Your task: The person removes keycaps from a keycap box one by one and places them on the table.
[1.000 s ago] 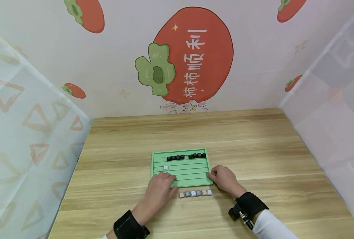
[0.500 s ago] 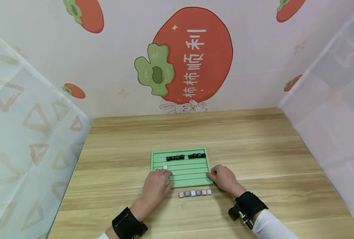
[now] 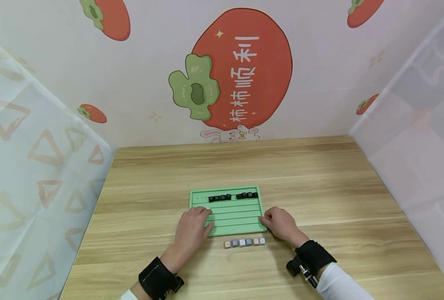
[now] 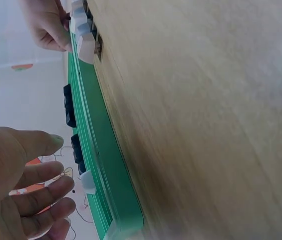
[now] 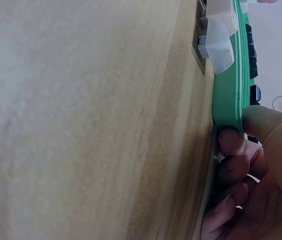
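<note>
A green grooved tray [image 3: 237, 222] lies on the wooden table. Along its far groove sit two groups of black keycaps [image 3: 223, 198]. One white keycap [image 4: 87, 183] stands on the tray's left part, mostly hidden by my left hand [image 3: 191, 225] in the head view. That hand hovers over the tray's left side with thumb and fingers apart and loosely bent, fingertips close to the white keycap and nothing between them. At the near right corner, my right hand [image 3: 282, 226] pinches the tray's edge, thumb [image 5: 263, 120] on top and fingers curled beside it.
A row of several white, grey and beige keycaps [image 3: 243, 242] lies on the table just in front of the tray. Behind the table [image 3: 319, 179] rises a wall printed with red persimmons [image 3: 259, 83]. Pale curtains [image 3: 41, 179] hang on both sides.
My left hand has moved left and a little away from me over the tray, from its near edge to the white keycap, now largely covering it. The right hand stays at the tray's corner.
</note>
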Demonstrator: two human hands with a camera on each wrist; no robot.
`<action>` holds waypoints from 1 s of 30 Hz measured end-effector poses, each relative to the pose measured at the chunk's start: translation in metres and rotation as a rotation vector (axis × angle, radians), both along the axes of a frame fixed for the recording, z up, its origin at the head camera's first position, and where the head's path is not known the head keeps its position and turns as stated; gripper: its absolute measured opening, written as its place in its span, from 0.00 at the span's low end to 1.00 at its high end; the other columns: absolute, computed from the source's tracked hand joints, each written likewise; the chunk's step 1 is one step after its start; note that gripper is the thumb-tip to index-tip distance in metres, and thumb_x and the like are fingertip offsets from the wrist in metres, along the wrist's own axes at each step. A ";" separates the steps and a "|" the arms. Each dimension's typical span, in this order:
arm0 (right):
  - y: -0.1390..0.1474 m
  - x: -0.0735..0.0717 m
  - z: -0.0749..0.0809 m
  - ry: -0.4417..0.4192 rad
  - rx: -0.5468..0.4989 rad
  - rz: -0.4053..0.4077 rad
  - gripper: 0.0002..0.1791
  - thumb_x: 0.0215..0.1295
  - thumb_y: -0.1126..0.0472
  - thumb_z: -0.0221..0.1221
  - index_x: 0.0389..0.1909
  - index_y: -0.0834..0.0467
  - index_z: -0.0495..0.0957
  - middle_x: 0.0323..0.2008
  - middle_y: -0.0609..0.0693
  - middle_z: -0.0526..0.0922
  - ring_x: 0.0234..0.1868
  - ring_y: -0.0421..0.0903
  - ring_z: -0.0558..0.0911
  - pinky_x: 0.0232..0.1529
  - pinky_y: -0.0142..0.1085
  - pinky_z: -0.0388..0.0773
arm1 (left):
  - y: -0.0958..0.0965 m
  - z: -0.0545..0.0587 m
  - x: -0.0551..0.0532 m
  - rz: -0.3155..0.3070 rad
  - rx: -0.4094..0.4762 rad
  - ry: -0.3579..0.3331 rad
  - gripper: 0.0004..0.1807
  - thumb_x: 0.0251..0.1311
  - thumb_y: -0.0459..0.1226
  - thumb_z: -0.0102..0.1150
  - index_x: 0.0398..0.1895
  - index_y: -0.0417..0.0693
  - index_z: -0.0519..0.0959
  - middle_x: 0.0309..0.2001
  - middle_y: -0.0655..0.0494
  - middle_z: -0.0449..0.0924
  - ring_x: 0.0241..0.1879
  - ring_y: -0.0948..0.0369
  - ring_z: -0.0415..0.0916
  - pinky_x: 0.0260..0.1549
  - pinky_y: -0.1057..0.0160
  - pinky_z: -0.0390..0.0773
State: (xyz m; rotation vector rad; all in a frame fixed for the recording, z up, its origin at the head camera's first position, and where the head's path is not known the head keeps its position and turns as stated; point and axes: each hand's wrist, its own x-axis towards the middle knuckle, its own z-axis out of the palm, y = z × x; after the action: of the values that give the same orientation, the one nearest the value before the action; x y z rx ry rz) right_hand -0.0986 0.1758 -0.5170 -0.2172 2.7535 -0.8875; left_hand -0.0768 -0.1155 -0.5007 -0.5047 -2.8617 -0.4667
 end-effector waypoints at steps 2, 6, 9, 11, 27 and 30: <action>0.000 -0.001 -0.001 -0.005 -0.002 0.001 0.31 0.70 0.56 0.62 0.11 0.50 0.55 0.13 0.41 0.51 0.17 0.39 0.53 0.24 0.29 0.48 | -0.001 -0.001 -0.001 0.004 -0.002 0.003 0.18 0.54 0.41 0.75 0.46 0.46 0.85 0.45 0.51 0.86 0.46 0.52 0.83 0.42 0.53 0.81; -0.001 -0.001 -0.001 -0.007 -0.008 0.006 0.31 0.70 0.56 0.62 0.11 0.50 0.55 0.13 0.41 0.51 0.17 0.39 0.53 0.24 0.29 0.48 | -0.002 -0.001 -0.005 0.009 -0.003 0.008 0.20 0.54 0.41 0.75 0.49 0.46 0.84 0.47 0.49 0.86 0.47 0.51 0.82 0.41 0.53 0.81; -0.001 0.000 0.001 0.002 -0.009 0.003 0.31 0.70 0.56 0.63 0.11 0.50 0.55 0.13 0.41 0.51 0.17 0.39 0.52 0.25 0.29 0.48 | -0.003 -0.001 -0.008 0.013 0.005 0.003 0.20 0.54 0.40 0.75 0.49 0.45 0.84 0.48 0.49 0.85 0.49 0.51 0.82 0.43 0.52 0.82; -0.001 0.000 0.002 0.006 -0.009 0.000 0.31 0.70 0.56 0.62 0.12 0.50 0.55 0.13 0.41 0.51 0.17 0.39 0.52 0.25 0.29 0.48 | -0.003 -0.001 -0.010 0.016 0.008 0.003 0.19 0.54 0.39 0.75 0.49 0.45 0.84 0.48 0.48 0.86 0.49 0.51 0.82 0.43 0.52 0.82; -0.001 0.000 0.001 0.014 0.003 -0.005 0.31 0.69 0.56 0.63 0.11 0.49 0.55 0.13 0.41 0.51 0.17 0.38 0.52 0.24 0.29 0.48 | -0.003 -0.004 -0.025 0.044 -0.046 -0.052 0.19 0.51 0.36 0.76 0.48 0.44 0.85 0.46 0.48 0.86 0.45 0.51 0.83 0.41 0.52 0.81; -0.001 0.000 0.001 0.012 0.005 -0.006 0.31 0.69 0.56 0.63 0.11 0.49 0.55 0.13 0.41 0.51 0.17 0.38 0.52 0.24 0.29 0.48 | -0.003 -0.005 -0.026 0.044 -0.060 -0.057 0.19 0.52 0.36 0.76 0.48 0.44 0.85 0.46 0.48 0.87 0.45 0.51 0.83 0.42 0.52 0.82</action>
State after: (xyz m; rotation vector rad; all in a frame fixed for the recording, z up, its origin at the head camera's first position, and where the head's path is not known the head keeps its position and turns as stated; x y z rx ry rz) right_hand -0.0990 0.1748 -0.5156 -0.2139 2.7684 -0.8839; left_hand -0.1027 -0.1184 -0.5057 -0.4446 -2.9430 -0.3947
